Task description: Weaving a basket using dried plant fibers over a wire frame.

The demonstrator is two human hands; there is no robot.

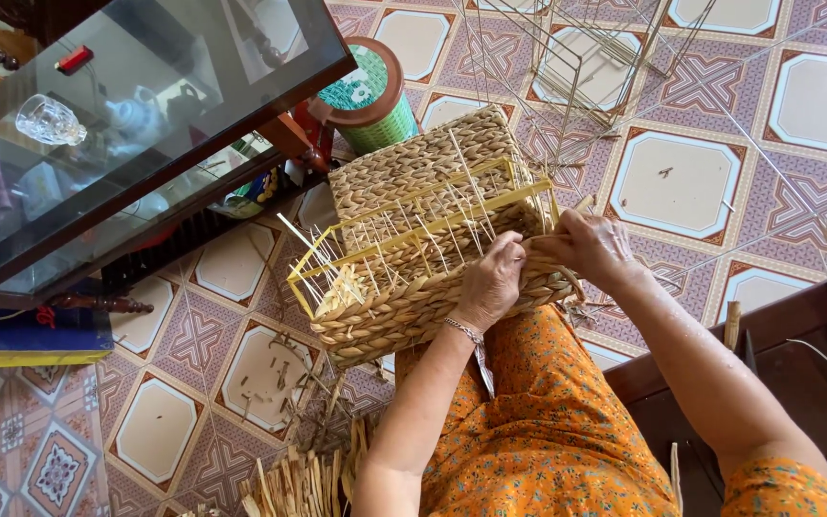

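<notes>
Basket [413, 287] lay on its side across the person's lap, mouth toward the glass-topped table [145, 115], over patterned floor tiles [672, 182]. Plaited straw walls wrapped a yellow wire frame [404, 235], the frame partly bare at the open end, thin pale ribs showing through.

Left hand [492, 282] was curled over the near woven edge, fingers closed on the plait. Right hand [591, 247] sat just beside it, pinching a straw strand [540, 241] at the rim (fingertips mostly hidden, so the exact pinch could not be read).

Judged light for its bulk; stiff along the wire, springy and yielding in the weave. Dry straw looked brittle, likely to fray or snap if bent sharply. Safest hold seemed the frame bars or finished woven wall, not the loose ribs.

Straw offcuts [289, 483] littered the floor nearby; a green spool [370, 96] stood beyond the basket.
</notes>
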